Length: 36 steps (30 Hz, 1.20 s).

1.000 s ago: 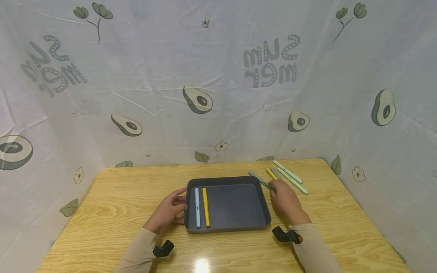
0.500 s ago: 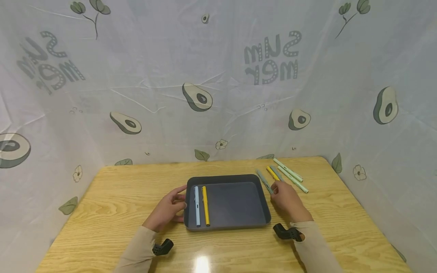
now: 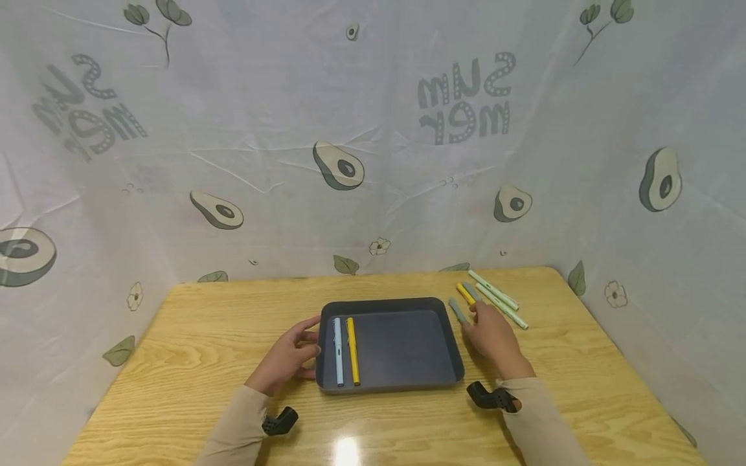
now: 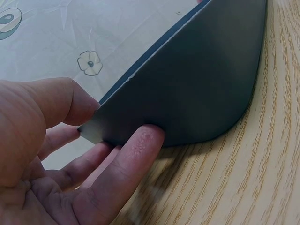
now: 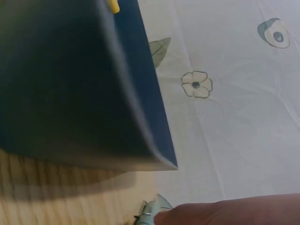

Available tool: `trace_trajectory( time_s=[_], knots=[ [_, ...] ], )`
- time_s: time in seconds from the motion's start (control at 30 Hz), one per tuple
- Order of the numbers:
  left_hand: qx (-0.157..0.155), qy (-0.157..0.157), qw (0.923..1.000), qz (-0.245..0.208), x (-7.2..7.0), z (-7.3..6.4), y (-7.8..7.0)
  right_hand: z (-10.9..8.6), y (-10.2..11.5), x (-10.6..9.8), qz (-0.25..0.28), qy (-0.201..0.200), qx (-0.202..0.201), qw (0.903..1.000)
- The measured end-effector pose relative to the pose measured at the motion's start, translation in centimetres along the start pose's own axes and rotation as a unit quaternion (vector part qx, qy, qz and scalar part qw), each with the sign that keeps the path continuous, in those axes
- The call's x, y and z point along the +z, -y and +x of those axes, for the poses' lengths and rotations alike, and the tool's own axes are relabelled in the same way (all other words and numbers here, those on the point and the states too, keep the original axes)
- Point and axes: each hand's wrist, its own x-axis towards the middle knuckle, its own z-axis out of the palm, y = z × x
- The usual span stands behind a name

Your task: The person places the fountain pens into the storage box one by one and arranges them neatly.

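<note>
A dark grey rectangular tray sits on the table with a light blue pen and a yellow pen lying side by side at its left. My left hand holds the tray's left side, thumb at the rim and other fingers against the outer wall. Beyond the tray's right wall, my right hand pinches a grey-green pen, its near part hidden by the hand. The same pen shows at a fingertip in the right wrist view. A second yellow pen lies just past the fingers.
Another grey-green pen lies beside that yellow one. Two pale green pens rest farther right on the wooden table. A white printed curtain rises along the back and sides.
The grey-green pen at my right hand has swung round to point more away from me, and less of it shows. My left hand stays on the tray.
</note>
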Motion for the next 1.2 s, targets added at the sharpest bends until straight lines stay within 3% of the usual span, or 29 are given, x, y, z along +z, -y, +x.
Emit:
trace_trajectory(
  time_s=[0.23,0.4,0.7,0.93,1.2],
  knots=[
    [0.002,-0.007,1.0000,0.001,0.2,-0.1,0.0,0.4,-0.2,0.9,0.006,-0.018,-0.037,0.9991],
    [0.001,-0.004,1.0000,0.000,0.2,0.0,-0.1,0.6,-0.6,1.3,-0.009,-0.026,-0.042,0.9987],
    [0.001,-0.008,1.0000,0.005,0.1,0.0,0.0,0.5,-0.8,1.0,-0.007,-0.010,-0.021,0.9997],
    [-0.001,-0.008,1.0000,0.005,0.1,0.0,0.1,0.1,-0.9,0.6,0.002,0.029,0.026,0.9992],
    [-0.003,-0.007,1.0000,0.001,0.1,0.0,0.1,0.0,-0.7,0.5,-0.006,0.027,0.026,0.9993]
  ],
)
